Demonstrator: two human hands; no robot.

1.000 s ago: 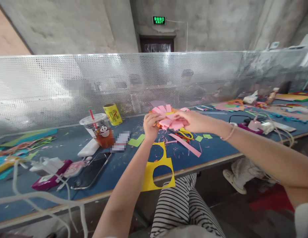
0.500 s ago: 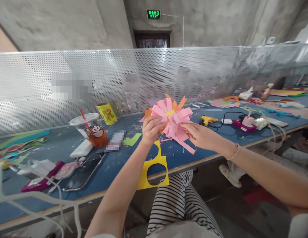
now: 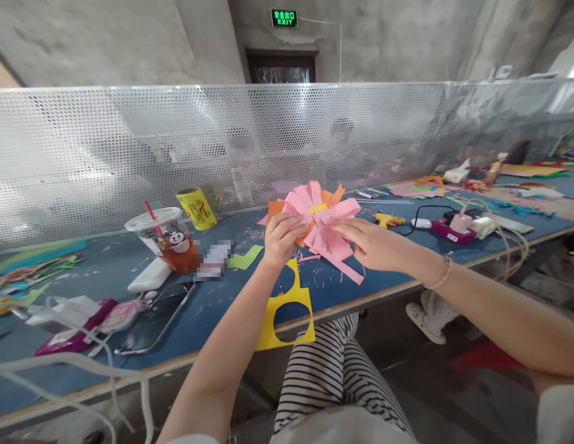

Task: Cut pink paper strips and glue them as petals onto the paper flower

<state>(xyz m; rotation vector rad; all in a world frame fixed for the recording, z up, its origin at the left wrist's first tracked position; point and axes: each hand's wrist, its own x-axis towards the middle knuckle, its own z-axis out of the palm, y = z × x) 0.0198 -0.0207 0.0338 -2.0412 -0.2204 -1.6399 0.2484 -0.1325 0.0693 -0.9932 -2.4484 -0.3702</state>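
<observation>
Between my two hands is a paper flower (image 3: pixel 330 237) with pink strip petals, a yellow centre and some orange strips behind. My left hand (image 3: pixel 283 237) is closed on the flower's left side, fingers bent over the petals. From the right, my right hand (image 3: pixel 374 243) reaches in with its fingers closed on the pink petals; the fingertips are partly hidden among them. Below my left hand a yellow paper sheet (image 3: pixel 263 330) with round holes cut out hangs over the table edge. Pink paper scraps lie under the flower.
At left stand a plastic cup with a red straw (image 3: pixel 178 243) and a yellow tube (image 3: pixel 196 208). A phone (image 3: pixel 157 317), a purple power strip (image 3: pixel 74 333) and white cables lie nearer. On the right are a yellow glue gun (image 3: pixel 389 220) and another power strip (image 3: pixel 448 232). A perforated metal screen (image 3: pixel 176 142) runs behind.
My right fingers have shifted slightly inward toward the flower's centre, pressing the right petals. The flower is tilted a little differently, and the whole view has moved slightly.
</observation>
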